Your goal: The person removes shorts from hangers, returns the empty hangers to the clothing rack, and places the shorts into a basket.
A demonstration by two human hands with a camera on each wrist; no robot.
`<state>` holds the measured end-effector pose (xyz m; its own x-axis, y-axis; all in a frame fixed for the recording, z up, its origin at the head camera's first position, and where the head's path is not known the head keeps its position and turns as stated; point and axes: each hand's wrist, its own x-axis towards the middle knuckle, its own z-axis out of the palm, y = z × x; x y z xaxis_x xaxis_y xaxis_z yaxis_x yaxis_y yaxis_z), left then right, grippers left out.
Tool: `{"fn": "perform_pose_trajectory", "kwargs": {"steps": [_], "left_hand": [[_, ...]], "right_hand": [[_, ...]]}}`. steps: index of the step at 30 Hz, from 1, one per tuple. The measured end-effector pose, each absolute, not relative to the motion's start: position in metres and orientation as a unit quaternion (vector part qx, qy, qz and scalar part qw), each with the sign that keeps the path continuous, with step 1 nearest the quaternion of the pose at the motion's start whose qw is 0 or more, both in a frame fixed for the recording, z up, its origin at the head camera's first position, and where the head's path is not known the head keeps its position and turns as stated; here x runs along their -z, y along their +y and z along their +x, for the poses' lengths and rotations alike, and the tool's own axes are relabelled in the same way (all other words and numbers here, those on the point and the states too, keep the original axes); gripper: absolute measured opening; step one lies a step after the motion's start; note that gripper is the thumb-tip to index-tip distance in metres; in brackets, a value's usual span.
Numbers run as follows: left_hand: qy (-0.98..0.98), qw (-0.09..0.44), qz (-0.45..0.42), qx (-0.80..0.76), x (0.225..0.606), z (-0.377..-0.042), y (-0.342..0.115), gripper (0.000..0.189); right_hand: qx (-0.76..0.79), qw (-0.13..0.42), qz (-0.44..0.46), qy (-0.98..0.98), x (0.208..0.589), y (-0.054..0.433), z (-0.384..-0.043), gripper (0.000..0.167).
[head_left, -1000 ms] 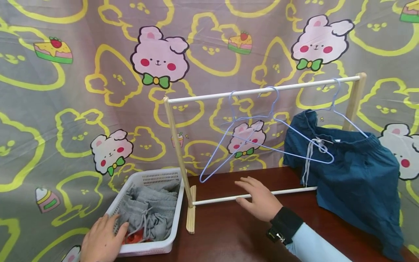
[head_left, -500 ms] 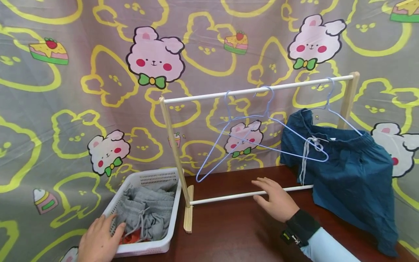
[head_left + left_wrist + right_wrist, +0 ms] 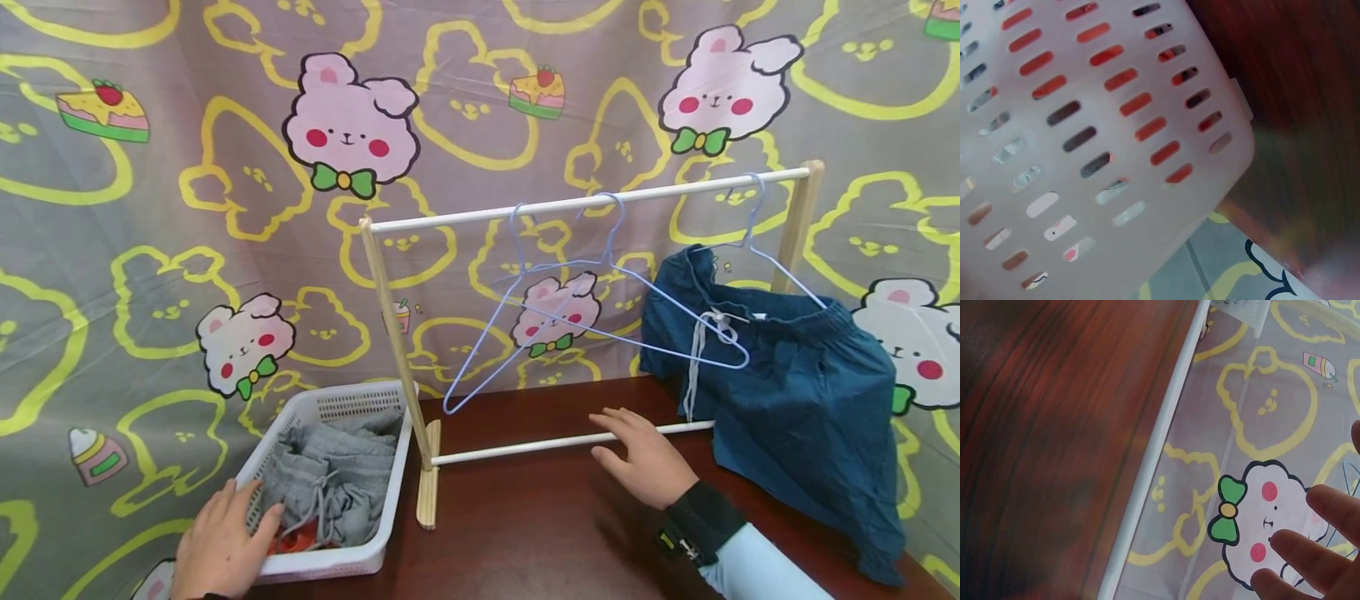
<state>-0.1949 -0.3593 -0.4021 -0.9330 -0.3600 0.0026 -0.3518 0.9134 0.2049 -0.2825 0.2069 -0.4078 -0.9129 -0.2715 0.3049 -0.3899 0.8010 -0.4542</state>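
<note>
In the head view, my left hand (image 3: 221, 542) rests at the near left corner of a white plastic basket (image 3: 382, 542), fingers relaxed over its rim. Grey drawstring shorts (image 3: 337, 475) lie in the basket, with some red cloth (image 3: 296, 540) under them. My right hand (image 3: 648, 458) holds nothing; its fingers are spread in front of the rack's lower white bar (image 3: 517, 450). To its right, dark blue shorts (image 3: 802, 383) with a white drawstring hang on a hanger. Two bare lilac wire hangers (image 3: 637, 333) hang left of the blue shorts, overlapping each other.
The small rack has wooden posts (image 3: 392, 333) and a white top rail (image 3: 480, 218). It stands on a dark reddish-brown table (image 3: 517, 525), just right of the basket. Behind everything hangs a grey curtain (image 3: 465, 158) printed with rabbits and yellow outlines.
My right hand has moved right along the lower bar, closer to the blue shorts. My left hand stays at the basket's rim. The head view has shifted slightly.
</note>
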Motion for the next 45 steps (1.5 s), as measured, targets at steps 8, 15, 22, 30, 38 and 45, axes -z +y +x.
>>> {"fn": "perform_pose_trajectory", "kwargs": {"steps": [8, 15, 22, 30, 38, 45], "left_hand": [[-0.981, 0.031, 0.162, 0.099, 0.391, -0.196, -0.356, 0.095], [-0.989, 0.079, 0.076, 0.099, 0.359, -0.192, -0.326, 0.092], [-0.977, 0.163, -0.027, 0.131, 0.326, -0.191, -0.277, 0.08], [-0.955, 0.205, -0.098, 0.189, 0.299, -0.209, -0.231, 0.069], [-0.93, 0.213, -0.133, 0.268, 0.289, -0.24, -0.215, 0.068], [-0.889, 0.221, -0.125, 0.38, 0.291, -0.274, -0.2, 0.069]], "right_hand": [[-0.264, 0.119, 0.172, -0.942, 0.407, 0.211, -0.283, 0.055], [-0.266, 0.109, 0.164, -0.943, 0.409, 0.215, -0.28, 0.055], [-0.27, 0.102, 0.166, -0.943, 0.411, 0.217, -0.278, 0.054], [-0.272, 0.109, 0.169, -0.941, 0.411, 0.219, -0.277, 0.052], [-0.279, 0.122, 0.174, -0.936, 0.409, 0.216, -0.275, 0.05], [-0.282, 0.124, 0.175, -0.935, 0.406, 0.218, -0.27, 0.048]]}}
